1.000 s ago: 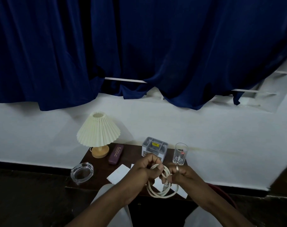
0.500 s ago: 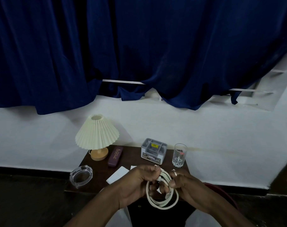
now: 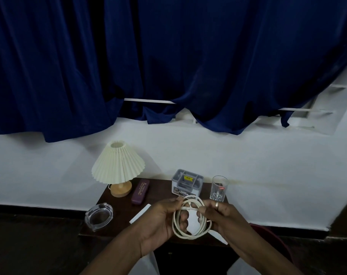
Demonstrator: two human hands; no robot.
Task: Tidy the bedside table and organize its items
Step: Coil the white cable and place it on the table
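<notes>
A coiled white cable (image 3: 185, 234) hangs in loops between my two hands above the front of the dark wooden bedside table (image 3: 160, 192). My left hand (image 3: 158, 221) pinches the coil's top left side. My right hand (image 3: 218, 215), wearing a ring, grips its top right side. On the table stand a pleated cream lamp (image 3: 118, 165), a purple case (image 3: 140, 191), a grey organizer box (image 3: 186, 182), a drinking glass (image 3: 218, 187), a glass ashtray (image 3: 99, 216) and white paper (image 3: 141, 213), partly hidden by my hands.
A white wall runs behind the table, with dark blue curtains (image 3: 168, 66) hanging above it. The floor on either side is dark. A dark red round object (image 3: 275, 238) sits low to the right of the table.
My hands have drawn slightly apart and shifted lower on the coil, and the loops hang wider. The items on the table have not moved.
</notes>
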